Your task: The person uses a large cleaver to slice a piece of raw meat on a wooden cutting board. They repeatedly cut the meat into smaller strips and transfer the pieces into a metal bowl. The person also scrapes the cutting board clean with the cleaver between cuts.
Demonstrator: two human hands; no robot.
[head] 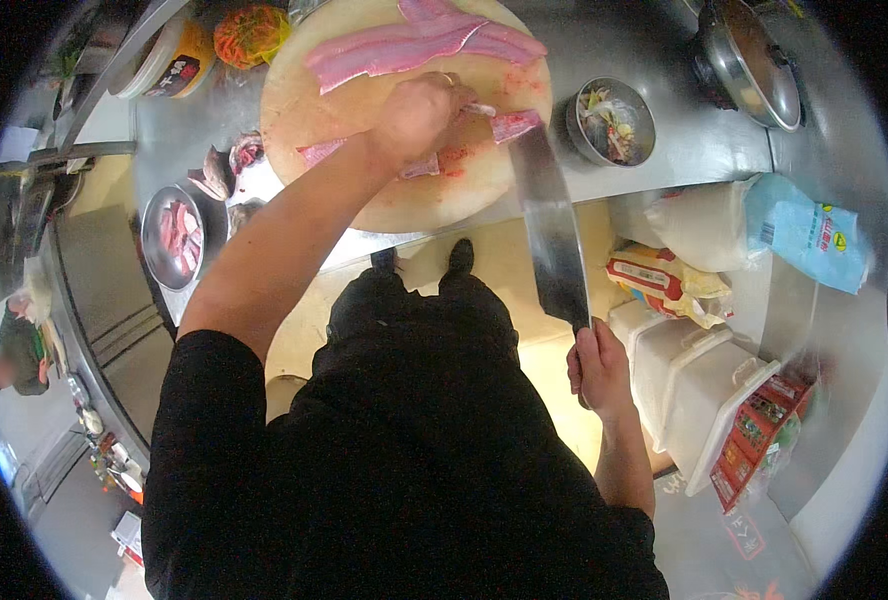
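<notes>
Over the round cutting board (384, 199), my left hand (425, 112) has its fingers curled around a small pale piece of fish (480, 109); its far side is hidden. My right hand (601, 364) grips the handle of a broad cleaver (552, 225). The blade's far end meets a cut piece of pink fish (515, 126) at the board's right side. A long pink fish fillet (414, 46) lies across the top of the board. Two smaller fish pieces, one at the left (320, 152) and another (421, 168), lie partly behind my left forearm. Red smears mark the board.
Left of the board stand a metal bowl of fish pieces (177, 236) and fish scraps (215, 172). A metal bowl of chopped vegetables (615, 120) sits to the right, with a lidded pot (751, 67) beyond. White bins (684, 390) and bags stand lower right. Another person (23, 345) is far left.
</notes>
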